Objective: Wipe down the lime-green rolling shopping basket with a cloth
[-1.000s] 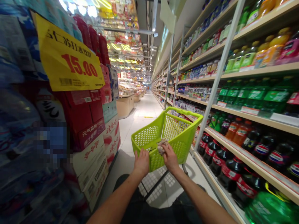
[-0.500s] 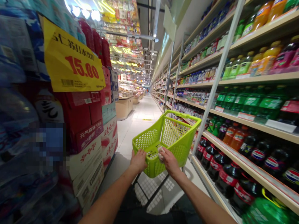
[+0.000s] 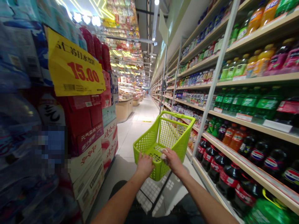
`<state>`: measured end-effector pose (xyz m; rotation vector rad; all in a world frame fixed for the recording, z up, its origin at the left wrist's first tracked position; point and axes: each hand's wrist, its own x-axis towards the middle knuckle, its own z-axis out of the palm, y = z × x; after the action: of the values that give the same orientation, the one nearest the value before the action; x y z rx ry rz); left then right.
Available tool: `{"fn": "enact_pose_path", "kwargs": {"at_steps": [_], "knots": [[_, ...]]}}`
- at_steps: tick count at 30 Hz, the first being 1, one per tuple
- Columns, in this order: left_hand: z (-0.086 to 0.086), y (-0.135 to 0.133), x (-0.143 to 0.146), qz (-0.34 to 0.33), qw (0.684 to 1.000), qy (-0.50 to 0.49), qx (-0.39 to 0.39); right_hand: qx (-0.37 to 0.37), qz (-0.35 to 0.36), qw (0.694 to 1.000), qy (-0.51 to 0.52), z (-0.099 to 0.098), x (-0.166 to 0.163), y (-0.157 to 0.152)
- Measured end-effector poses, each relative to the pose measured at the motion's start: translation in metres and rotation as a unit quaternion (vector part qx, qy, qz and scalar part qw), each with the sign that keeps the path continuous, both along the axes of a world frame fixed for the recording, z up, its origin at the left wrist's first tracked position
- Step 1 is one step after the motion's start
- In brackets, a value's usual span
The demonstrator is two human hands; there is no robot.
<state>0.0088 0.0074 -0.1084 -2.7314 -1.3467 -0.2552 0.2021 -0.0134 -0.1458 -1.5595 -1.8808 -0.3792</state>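
**Both hands on the near rim of a green shopping cart, drinks aisle**

My left hand [image 3: 144,165] closes over the near rim of the lime-green shopping cart [image 3: 163,140], fingers curled down onto the plastic edge at its left end. My right hand [image 3: 172,160] sits just beside it on the same rim, towards the right end; its fingers are clamped together around a crumpled pale cloth [image 3: 164,153], which is pressed between palm and rim. Both hands touch the cart; neither is nearer than the other, since the rim runs crosswise in front of me and the two grips share it.

The basket lies directly ahead of my fingers. Its long axis points away from me, down the tiled aisle floor [image 3: 137,124], tilted slightly to the right towards the shelving. I see nothing in the basket apart from the cloth at its edge; the mesh base shows through.

To my right, shelves [image 3: 254,124] carry soft-drink bottles: dark cola bottles [image 3: 259,155] on the low tier, green ones above. The cart's far right corner stands near a white shelf upright [image 3: 210,93]. To my left, stacked drink cartons [image 3: 93,140] rise close by, bearing a yellow price sign [image 3: 74,71] reading 15.00.
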Motion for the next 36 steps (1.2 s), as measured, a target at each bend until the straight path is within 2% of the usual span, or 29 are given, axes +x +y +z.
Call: {"fn": "enact_pose_path", "kwargs": {"at_steps": [2,5,8,12,14,18,21,23,26,29,31,33,36], "knots": [[-0.005,-0.001,0.003,-0.027,0.999,-0.015,-0.013,0.004,-0.007,1.000,0.013,-0.002,0.013,-0.004],[-0.011,0.003,0.004,-0.015,0.999,-0.015,-0.044,0.011,-0.012,0.999,0.034,-0.009,0.019,-0.014],[-0.013,0.009,0.008,0.009,0.997,0.014,-0.077,0.030,0.010,0.999,0.038,-0.021,0.002,-0.026],[-0.009,0.010,0.014,-0.003,0.994,0.034,-0.102,0.048,0.060,0.997,0.003,-0.038,-0.033,-0.034],[-0.007,0.008,0.015,-0.014,0.994,0.034,-0.106,0.058,0.068,0.996,-0.011,-0.041,-0.037,-0.036],[-0.010,0.009,0.012,-0.043,0.994,0.007,-0.100,0.098,0.012,0.995,0.030,-0.037,-0.006,-0.042],[-0.014,0.016,0.002,0.030,0.995,-0.026,-0.087,0.102,-0.060,0.990,0.082,-0.032,0.025,-0.047],[-0.017,0.020,-0.006,0.059,0.995,-0.033,-0.080,0.088,-0.096,0.986,0.104,-0.030,0.033,-0.045],[-0.017,0.022,-0.011,0.031,0.996,-0.028,-0.084,0.061,-0.103,0.987,0.103,-0.027,0.012,-0.029],[-0.015,0.021,-0.011,0.011,0.995,-0.030,-0.092,0.025,-0.051,0.996,0.062,-0.021,-0.028,-0.008],[-0.015,0.022,-0.011,-0.007,0.995,-0.036,-0.096,0.006,-0.031,0.999,0.025,-0.016,-0.044,0.000],[-0.016,0.023,-0.014,-0.018,0.994,-0.049,-0.100,-0.003,-0.049,0.999,-0.002,-0.014,-0.039,-0.001],[-0.021,0.026,-0.019,-0.013,0.990,-0.092,-0.102,-0.004,-0.097,0.995,-0.012,-0.014,-0.006,-0.016]]}}
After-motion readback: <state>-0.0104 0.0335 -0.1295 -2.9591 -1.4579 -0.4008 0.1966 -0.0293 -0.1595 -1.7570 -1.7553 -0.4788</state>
